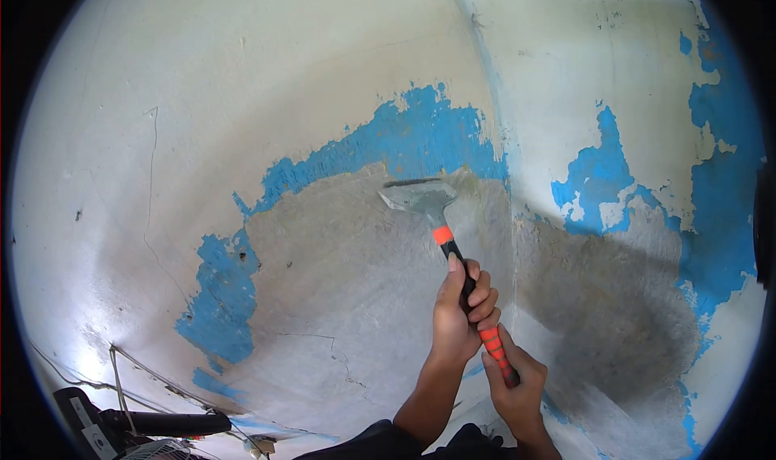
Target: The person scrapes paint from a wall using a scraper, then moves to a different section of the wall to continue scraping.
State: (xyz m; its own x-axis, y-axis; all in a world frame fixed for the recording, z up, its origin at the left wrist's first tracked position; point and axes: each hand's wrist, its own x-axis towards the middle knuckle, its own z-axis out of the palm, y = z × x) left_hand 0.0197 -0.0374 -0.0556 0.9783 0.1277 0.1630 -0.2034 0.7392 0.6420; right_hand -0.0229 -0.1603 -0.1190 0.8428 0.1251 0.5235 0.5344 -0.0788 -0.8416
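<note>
A long-handled wall scraper [432,205] with a wide grey metal head and a black and orange handle slants up toward the wall. Its blade edge overlaps the lower border of a blue paint strip [424,137], just above bare grey plaster [347,258]. My left hand [462,310] is wrapped around the middle of the handle, thumb pointing up along it. Lower down, my right hand [516,379] grips the orange-banded end of the same handle.
A wall corner [511,242] runs vertically right of the scraper. The right wall has more blue patches [598,177] and flaking cream paint [647,96]. At lower left are a dark fan-like appliance [153,424] and loose cables [121,383]. Thin cracks [152,177] mark the left wall.
</note>
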